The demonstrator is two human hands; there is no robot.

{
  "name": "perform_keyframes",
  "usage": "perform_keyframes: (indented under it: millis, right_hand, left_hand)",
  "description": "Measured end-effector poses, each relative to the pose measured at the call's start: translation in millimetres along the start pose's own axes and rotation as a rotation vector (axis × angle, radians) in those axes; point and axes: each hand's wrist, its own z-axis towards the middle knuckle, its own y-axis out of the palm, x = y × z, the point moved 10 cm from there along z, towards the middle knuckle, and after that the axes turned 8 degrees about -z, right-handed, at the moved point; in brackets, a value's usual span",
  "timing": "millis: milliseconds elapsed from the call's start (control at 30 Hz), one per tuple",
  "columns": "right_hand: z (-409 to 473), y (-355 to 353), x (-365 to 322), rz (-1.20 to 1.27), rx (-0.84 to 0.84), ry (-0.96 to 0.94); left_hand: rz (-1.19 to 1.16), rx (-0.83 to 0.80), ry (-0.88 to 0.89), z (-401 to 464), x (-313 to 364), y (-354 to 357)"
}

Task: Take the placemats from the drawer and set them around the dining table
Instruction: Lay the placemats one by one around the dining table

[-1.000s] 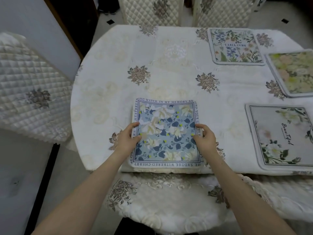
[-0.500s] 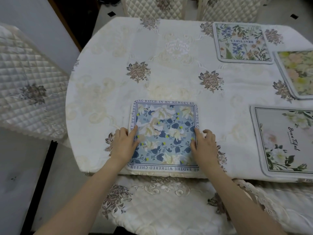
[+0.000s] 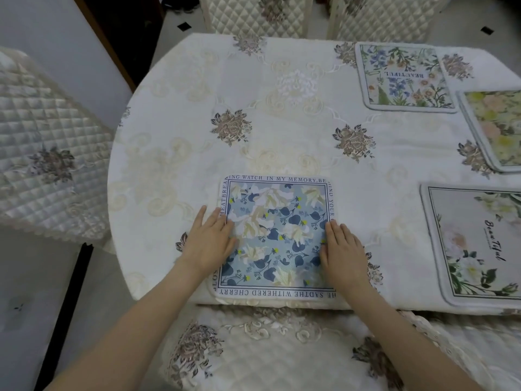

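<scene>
A blue floral placemat with a lettered border lies flat near the front edge of the dining table. My left hand presses flat on its left edge, fingers straight. My right hand lies flat on its right edge the same way. Three other placemats lie on the table: a grey one with white flowers at the right, a yellow-green one at the far right, and a wildflower one at the back.
The table wears a cream embroidered cloth. A quilted chair stands right in front of me under the table's edge, another to the left, and two more chair backs behind the table. A dark doorway opens at the upper left.
Both hands went from pinching the blue placemat's sides to lying flat on its edges. The mat has settled flat on the table, and the view has shifted slightly.
</scene>
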Motion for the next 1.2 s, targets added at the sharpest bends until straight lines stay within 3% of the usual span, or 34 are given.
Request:
perform_keyframes:
  millis: [233,400,667,967,1200]
  right_hand:
    - [50.7,-54.6,-76.4,0.278,0.143,-0.151]
    - [92.0,-35.1,-117.3,0.381,0.095,-0.189]
    - [100.3,-13.0,-110.6,0.306,0.143,-0.244]
    - [96.8,-1.2,-37.1,0.221,0.099,-0.123]
    - [95.3,0.2,-30.8,0.211,0.113,-0.133]
  left_hand:
    - [-0.127,0.134,0.02,53.6,36.4,-27.9]
    - [-0.235,0.125,0.002,94.5,48.2,-2.3]
    - [-0.264,0.113,0.04,103.2,45.0,27.3]
    - [-0.301,0.123,-0.052,79.6,-7.9,27.6]
    - [-0.335,0.142,-0.064,73.3,-14.6,29.0]
